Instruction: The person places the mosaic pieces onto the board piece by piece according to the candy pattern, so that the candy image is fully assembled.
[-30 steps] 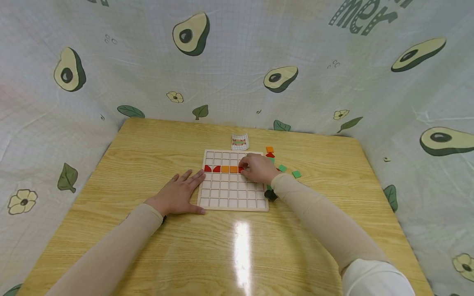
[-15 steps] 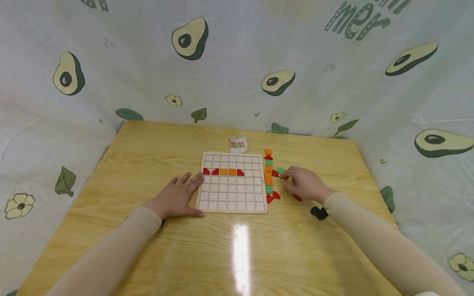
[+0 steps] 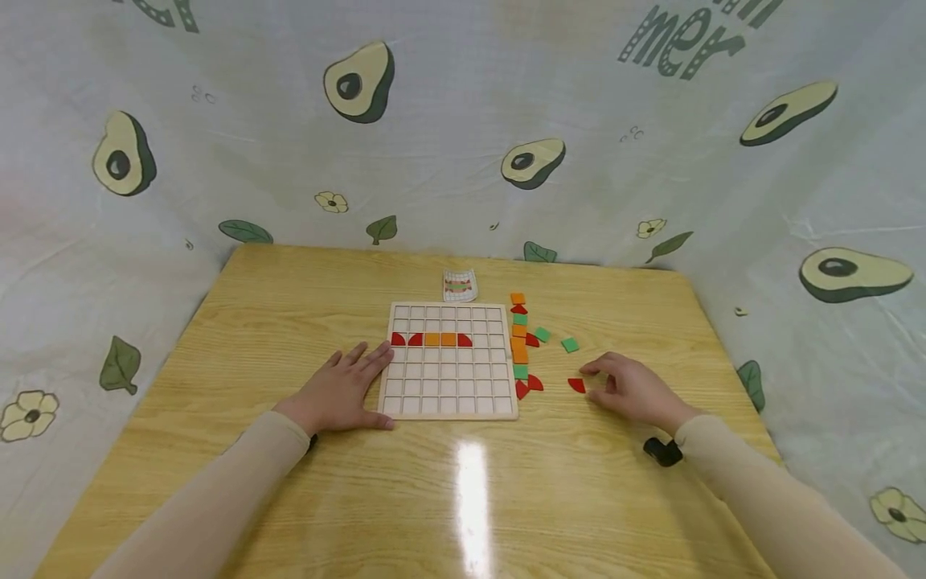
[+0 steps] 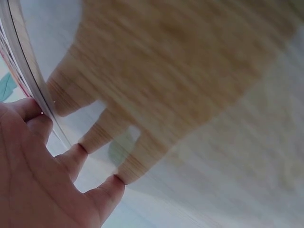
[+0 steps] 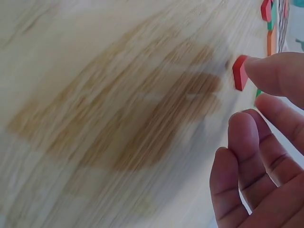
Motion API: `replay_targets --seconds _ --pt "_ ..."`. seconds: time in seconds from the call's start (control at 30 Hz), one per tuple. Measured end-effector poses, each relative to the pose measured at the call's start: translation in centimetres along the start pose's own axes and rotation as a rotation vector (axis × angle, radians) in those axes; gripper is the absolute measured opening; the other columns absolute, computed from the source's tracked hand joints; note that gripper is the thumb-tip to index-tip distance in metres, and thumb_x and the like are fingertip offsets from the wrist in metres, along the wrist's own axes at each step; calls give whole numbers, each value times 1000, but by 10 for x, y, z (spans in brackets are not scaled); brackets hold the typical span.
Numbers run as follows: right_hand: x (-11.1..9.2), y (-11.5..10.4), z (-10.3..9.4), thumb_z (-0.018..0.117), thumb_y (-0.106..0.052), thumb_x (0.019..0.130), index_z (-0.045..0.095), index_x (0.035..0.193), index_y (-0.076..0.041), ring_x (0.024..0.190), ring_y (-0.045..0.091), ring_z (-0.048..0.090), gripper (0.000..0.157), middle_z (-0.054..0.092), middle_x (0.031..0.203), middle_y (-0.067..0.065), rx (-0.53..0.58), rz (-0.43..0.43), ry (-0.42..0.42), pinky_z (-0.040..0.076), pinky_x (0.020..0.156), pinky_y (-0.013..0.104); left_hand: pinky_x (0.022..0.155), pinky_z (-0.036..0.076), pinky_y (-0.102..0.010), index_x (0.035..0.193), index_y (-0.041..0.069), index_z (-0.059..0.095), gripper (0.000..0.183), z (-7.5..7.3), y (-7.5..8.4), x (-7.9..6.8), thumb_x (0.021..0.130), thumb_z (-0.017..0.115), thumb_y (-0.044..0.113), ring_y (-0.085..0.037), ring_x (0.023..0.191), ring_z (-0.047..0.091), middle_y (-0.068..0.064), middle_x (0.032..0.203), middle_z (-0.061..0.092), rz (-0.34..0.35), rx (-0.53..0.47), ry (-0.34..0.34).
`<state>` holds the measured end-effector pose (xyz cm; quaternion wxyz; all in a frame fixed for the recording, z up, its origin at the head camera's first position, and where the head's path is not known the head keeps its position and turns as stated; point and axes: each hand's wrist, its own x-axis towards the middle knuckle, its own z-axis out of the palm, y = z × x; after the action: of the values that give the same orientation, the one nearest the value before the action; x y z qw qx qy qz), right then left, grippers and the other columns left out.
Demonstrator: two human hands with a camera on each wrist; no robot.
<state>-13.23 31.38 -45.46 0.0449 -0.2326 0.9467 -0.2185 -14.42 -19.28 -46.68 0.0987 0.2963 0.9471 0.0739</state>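
Note:
My left hand lies flat with fingers spread, its fingertips at the left edge of the white gridded board. In the left wrist view those fingers touch the wood beside the board's rim. One row of the board holds red rounded tiles and two orange square tiles. Well right of the board, my right hand hovers low, thumb and forefinger apart around the near side of a lone red quarter-circle tile. From the right wrist, the thumb overlaps the edge of this red tile.
Along the board's right side runs a column of orange, green and red tiles. Two loose green squares, one of them a green tile, lie farther right. A small pattern card sits behind the board. A printed curtain encloses the table.
My right hand has left the board after a red tile was set in the row, swung right past the green tiles, and come down beside the lone red tile. My left hand stays put.

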Motion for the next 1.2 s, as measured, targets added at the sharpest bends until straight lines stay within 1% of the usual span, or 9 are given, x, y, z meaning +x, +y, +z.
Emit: replay_targets --seconds 0.13,0.3,0.47,0.6,0.73,0.83,1.0,1.13,1.2 --pt "4 -2 4 79 -14 86 70 119 -9 68 6 48 34 61 103 1 -4 -15 -6 43 60 25 110 21 -67 159 9 24 115 2 -2 1 77 58 82 -42 147 20 -7 165 18 7 -1 11" --pt "8 -4 8 78 -14 87 70 119 -11 66 6 49 33 59 102 -1 -6 -2 -25 44 60 25 109 21 -68 159 8 25 116 5 -3 1 76 58 83 -43 146 20 -8 165 19 10 -7 17" --pt "10 -3 10 77 -12 87 72 115 -12 68 6 49 28 60 99 -2 -27 -1 -6 44 60 26 110 20 -67 160 11 23 117 8 -4 2 75 56 85 -40 148 18 -5 165 17 1 -6 7" --pt "11 -3 12 77 -18 89 72 115 -12 71 6 51 27 63 99 -4 -46 -4 14 46 63 29 110 21 -68 160 10 24 117 8 -4 2 75 56 84 -41 147 19 -5 165 18 4 -6 15" --pt "13 -2 14 77 -25 90 71 117 -12 73 6 53 30 63 96 -7 -74 6 25 48 66 31 110 21 -67 160 11 23 116 9 -5 2 76 56 85 -40 148 18 -4 165 17 3 -7 22" --pt "13 -1 12 78 -22 89 71 117 -12 71 5 52 31 62 96 -7 -74 4 14 47 65 30 111 20 -67 160 11 22 117 8 -4 2 75 55 85 -40 148 17 -4 166 16 -1 -4 13" --pt "14 1 7 77 -13 87 72 114 -14 67 5 49 28 61 97 -5 -73 -26 -11 46 62 27 110 20 -67 159 9 24 116 4 -1 1 76 59 82 -41 147 19 -6 165 18 -2 -12 10" --pt "15 1 4 76 -11 86 73 109 -15 70 4 50 24 61 98 -4 -79 -35 -8 46 62 27 110 21 -67 159 8 25 115 1 0 0 77 59 81 -42 147 20 -7 165 18 0 -5 12" --pt "15 2 4 78 -11 86 73 109 -15 69 4 50 24 61 100 -4 -75 -32 -6 46 61 27 110 21 -67 159 8 25 114 0 0 0 77 60 80 -42 147 20 -8 165 19 0 -3 11"
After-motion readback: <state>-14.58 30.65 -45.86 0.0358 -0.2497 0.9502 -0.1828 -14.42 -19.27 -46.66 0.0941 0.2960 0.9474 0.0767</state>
